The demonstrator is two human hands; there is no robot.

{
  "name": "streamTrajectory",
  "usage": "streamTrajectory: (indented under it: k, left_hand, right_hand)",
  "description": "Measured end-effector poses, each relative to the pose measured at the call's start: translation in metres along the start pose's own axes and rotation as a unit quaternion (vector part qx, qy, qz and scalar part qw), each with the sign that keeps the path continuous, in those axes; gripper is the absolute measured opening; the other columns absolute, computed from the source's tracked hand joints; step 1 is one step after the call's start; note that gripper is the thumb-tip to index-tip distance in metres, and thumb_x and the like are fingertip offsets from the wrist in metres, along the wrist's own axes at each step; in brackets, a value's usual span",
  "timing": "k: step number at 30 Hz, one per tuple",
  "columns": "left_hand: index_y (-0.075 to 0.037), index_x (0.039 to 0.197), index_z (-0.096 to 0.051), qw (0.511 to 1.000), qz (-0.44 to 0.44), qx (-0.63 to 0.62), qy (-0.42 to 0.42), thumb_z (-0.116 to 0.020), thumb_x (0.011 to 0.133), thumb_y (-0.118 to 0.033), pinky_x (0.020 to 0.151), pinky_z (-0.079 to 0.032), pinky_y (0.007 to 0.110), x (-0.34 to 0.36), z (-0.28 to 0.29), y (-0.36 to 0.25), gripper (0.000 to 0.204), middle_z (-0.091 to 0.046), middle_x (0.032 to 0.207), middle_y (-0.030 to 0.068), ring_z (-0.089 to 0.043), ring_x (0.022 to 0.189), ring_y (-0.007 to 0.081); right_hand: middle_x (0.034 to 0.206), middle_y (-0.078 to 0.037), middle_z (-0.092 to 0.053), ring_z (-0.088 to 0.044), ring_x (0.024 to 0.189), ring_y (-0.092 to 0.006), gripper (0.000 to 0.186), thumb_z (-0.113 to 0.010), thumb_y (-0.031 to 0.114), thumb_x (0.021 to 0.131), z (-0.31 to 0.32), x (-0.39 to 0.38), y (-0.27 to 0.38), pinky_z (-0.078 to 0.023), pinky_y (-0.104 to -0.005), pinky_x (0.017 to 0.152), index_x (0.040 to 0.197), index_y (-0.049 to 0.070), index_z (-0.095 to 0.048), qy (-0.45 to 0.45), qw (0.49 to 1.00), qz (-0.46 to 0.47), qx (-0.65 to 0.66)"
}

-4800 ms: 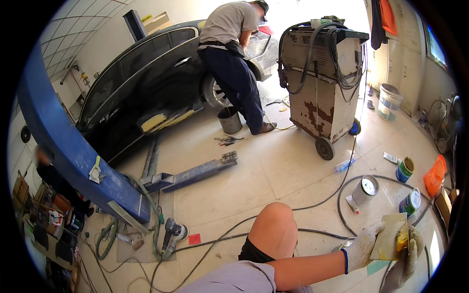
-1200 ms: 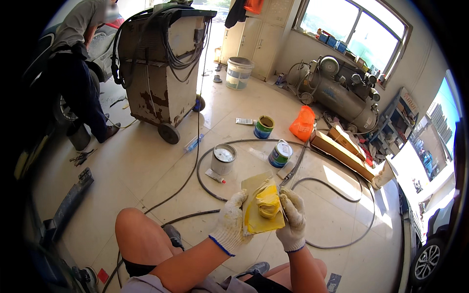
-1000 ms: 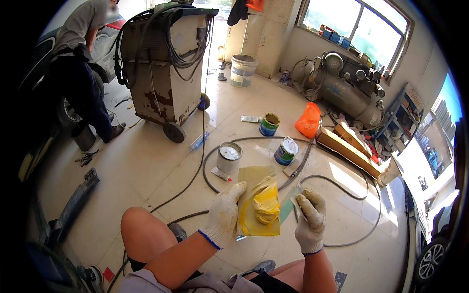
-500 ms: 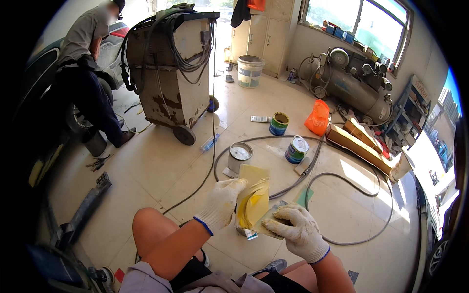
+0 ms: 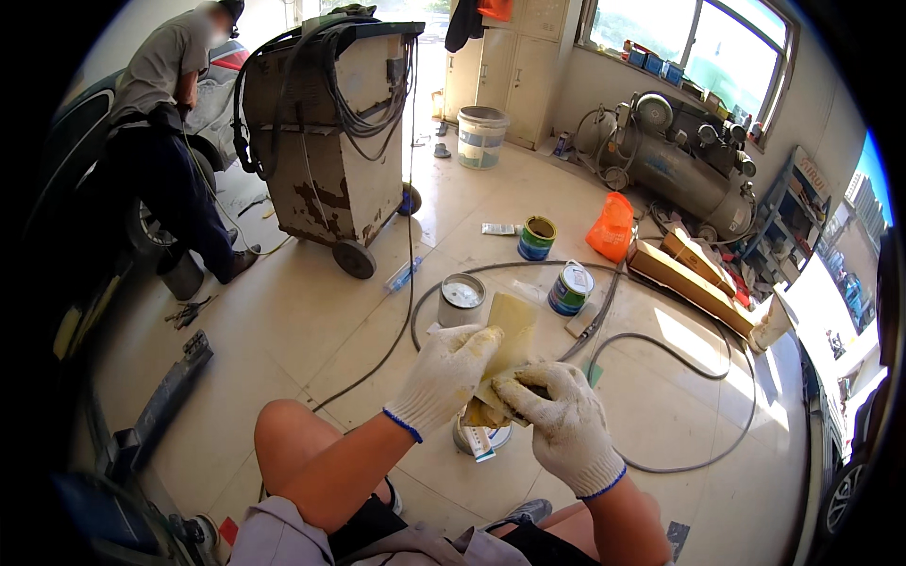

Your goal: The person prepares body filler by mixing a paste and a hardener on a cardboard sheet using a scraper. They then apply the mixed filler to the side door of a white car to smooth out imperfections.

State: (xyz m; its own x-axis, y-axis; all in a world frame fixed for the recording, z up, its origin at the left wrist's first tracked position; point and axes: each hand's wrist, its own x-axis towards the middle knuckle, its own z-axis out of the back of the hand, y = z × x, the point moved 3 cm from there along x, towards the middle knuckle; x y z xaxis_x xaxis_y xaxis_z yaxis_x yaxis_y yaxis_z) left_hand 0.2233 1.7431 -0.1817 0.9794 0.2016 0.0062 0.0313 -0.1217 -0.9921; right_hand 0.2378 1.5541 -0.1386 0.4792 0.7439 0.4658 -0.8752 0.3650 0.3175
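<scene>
Both hands wear white knit gloves stained with putty. My left hand (image 5: 444,377) is closed on a pale yellow rectangular board (image 5: 510,321), which stands tilted above it. Close on the right, my right hand (image 5: 562,424) grips a flat spreader (image 5: 508,394) against the board's lower part, fingers curled over it. Yellow-brown putty (image 5: 481,413) shows under the spreader, partly hidden by the gloves. Below the hands, a round tin (image 5: 495,440) with a small carton on it is mostly covered. My bare knee (image 5: 283,439) is at lower left.
Open tins (image 5: 461,300), a lidded can (image 5: 571,288), an orange bag (image 5: 611,228) and hoses (image 5: 689,375) lie on the floor. A co-worker (image 5: 170,123) bends at a dark car beside a wheeled machine (image 5: 330,170). A compressor (image 5: 675,174), long cardboard boxes (image 5: 689,292) and a lift arm (image 5: 160,401) surround this.
The view has swung right since the oldest frame. My hands have come together; the board has turned, so its yellow putty mound is now mostly hidden, and the spreader has moved onto it.
</scene>
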Motion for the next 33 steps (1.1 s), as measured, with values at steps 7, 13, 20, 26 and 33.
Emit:
streamTrajectory:
  k: [7,13,20,26,33]
  left_hand:
    - [0.006,0.096,-0.068,0.992,-0.11,0.006,-0.058,-0.054,0.11,-0.024,0.062,-0.046,0.027,0.002,0.003,-0.057,0.036,-0.063,0.082,0.0005,-0.051,0.073,0.0055]
    - [0.003,0.128,-0.057,0.922,-0.06,-0.356,-0.138,-0.047,0.111,-0.026,0.093,-0.063,0.041,0.0,0.036,-0.08,0.036,-0.068,0.114,0.0149,-0.072,0.106,0.0238]
    - [0.0,0.144,-0.048,0.811,0.156,-0.562,-0.033,-0.038,0.113,-0.03,0.097,-0.063,0.045,0.0,-0.05,0.048,0.044,-0.064,0.131,0.0177,-0.071,0.116,0.03]
    - [-0.003,0.143,-0.051,0.83,0.203,-0.52,0.002,-0.036,0.113,-0.036,0.095,-0.063,0.046,-0.023,-0.043,0.036,0.047,-0.067,0.129,0.018,-0.073,0.11,0.0275]
    - [-0.002,0.141,-0.054,0.819,0.191,-0.541,-0.027,-0.038,0.113,-0.037,0.096,-0.063,0.046,-0.01,-0.05,0.069,0.048,-0.067,0.128,0.0179,-0.072,0.11,0.0295]
  right_hand:
    - [0.119,-0.011,-0.069,-0.065,0.112,-0.0361,0.05,-0.069,-0.008,0.074,0.013,0.008,0.029,-0.055,-0.0461,0.097,0.118,0.014,-0.077,-0.025,0.999,0.028,-0.031]
    - [0.121,-0.018,-0.07,-0.068,0.112,-0.0374,0.041,-0.067,-0.009,0.081,0.053,0.02,0.003,-0.055,-0.0436,0.098,0.119,0.005,-0.077,-0.118,0.992,0.005,0.05]
    - [0.135,-0.021,-0.066,-0.065,0.123,-0.0371,0.043,-0.067,-0.013,0.089,-0.037,-0.016,-0.062,-0.053,-0.0431,0.104,0.128,0.005,-0.071,-0.285,0.936,0.02,0.206]
    - [0.137,-0.019,-0.065,-0.063,0.126,-0.0344,0.05,-0.06,-0.015,0.091,-0.046,-0.046,-0.1,-0.052,-0.0408,0.106,0.134,0.008,-0.069,-0.186,0.978,-0.059,0.077]
    - [0.137,-0.022,-0.065,-0.063,0.129,-0.0405,0.044,-0.065,-0.013,0.092,-0.044,-0.04,-0.021,-0.051,-0.0505,0.109,0.131,0.008,-0.069,-0.361,0.882,-0.008,0.302]
